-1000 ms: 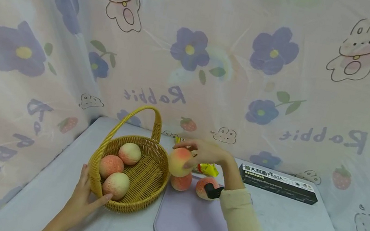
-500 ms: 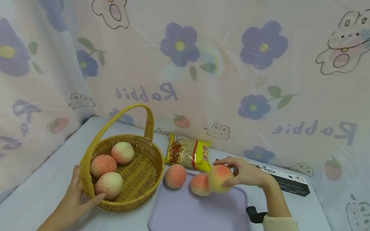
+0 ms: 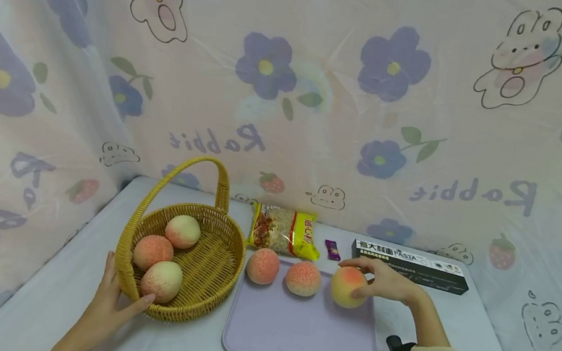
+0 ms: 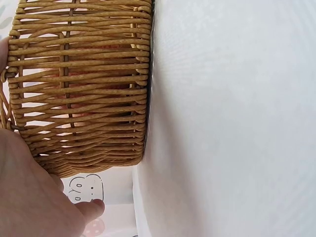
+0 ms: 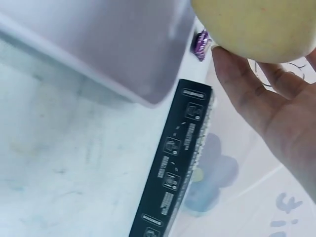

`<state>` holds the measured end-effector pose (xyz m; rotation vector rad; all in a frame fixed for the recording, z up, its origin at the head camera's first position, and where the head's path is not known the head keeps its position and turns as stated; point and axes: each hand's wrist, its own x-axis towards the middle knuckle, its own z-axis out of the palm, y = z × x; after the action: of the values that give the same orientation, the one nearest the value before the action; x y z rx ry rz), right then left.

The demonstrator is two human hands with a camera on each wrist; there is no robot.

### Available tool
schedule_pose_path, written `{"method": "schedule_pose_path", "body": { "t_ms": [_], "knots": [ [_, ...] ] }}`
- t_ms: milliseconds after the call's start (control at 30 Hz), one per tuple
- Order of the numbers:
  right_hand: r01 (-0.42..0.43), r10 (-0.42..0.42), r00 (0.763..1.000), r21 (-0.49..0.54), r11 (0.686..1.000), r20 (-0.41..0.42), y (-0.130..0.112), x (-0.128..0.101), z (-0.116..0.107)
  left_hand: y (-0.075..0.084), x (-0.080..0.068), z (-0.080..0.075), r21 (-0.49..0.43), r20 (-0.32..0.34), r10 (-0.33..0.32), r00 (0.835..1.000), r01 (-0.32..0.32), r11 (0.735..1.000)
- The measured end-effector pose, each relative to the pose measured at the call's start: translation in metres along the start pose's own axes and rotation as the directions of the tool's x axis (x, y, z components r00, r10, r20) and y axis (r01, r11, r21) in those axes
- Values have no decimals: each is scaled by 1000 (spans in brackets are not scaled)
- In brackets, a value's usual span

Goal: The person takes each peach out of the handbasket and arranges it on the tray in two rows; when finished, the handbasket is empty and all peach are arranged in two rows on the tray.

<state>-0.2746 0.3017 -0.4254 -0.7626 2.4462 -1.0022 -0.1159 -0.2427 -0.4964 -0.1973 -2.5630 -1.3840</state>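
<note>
My right hand (image 3: 393,283) holds a yellow peach (image 3: 348,290) with a red top, fingers and thumb on its sides, at the back right corner of the lilac tray (image 3: 302,345). Whether it touches the tray I cannot tell. To its left on the tray sit two pinker peaches, one in the middle (image 3: 303,278) and one at the back left corner (image 3: 262,266). My left hand (image 3: 101,308) grips the near left side of the wicker basket (image 3: 210,270), thumb over the rim. Three peaches lie in the basket, a pale one (image 3: 161,281) nearest the thumb.
Behind the tray lie a yellow food packet (image 3: 279,230), a small purple wrapped sweet (image 3: 332,250) and a long black pasta box (image 3: 427,273). The basket's arched handle (image 3: 222,187) rises above it. A patterned curtain (image 3: 309,143) closes off the back and sides.
My right hand has carried the yellow peach right, from beside the basket to the tray's back right corner. My left hand keeps its hold on the basket. The head view has shifted slightly.
</note>
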Motion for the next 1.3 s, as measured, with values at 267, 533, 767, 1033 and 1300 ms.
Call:
{"method": "schedule_pose_path", "body": {
  "t_ms": [267, 533, 767, 1033, 1300],
  "knots": [
    [3, -3, 1000, -31, 999, 9, 9, 5, 7, 0, 0, 0, -15, 6, -13, 1000, 13, 1000],
    [-28, 28, 999, -38, 999, 17, 14, 7, 10, -2, -1, 0, -30, 5, -3, 1000, 3, 1000],
    [-74, 74, 997, -20, 997, 18, 15, 6, 13, 0, -1, 0, -20, 15, -22, 1000, 22, 1000],
    [-59, 59, 998, 5, 998, 31, 12, 4, 13, -1, -1, 0, -29, 18, -29, 999, 29, 999],
    [-55, 55, 998, 2, 998, 32, 13, 4, 15, -2, -1, 0, -29, 20, -24, 1000, 25, 999]
  ]
}}
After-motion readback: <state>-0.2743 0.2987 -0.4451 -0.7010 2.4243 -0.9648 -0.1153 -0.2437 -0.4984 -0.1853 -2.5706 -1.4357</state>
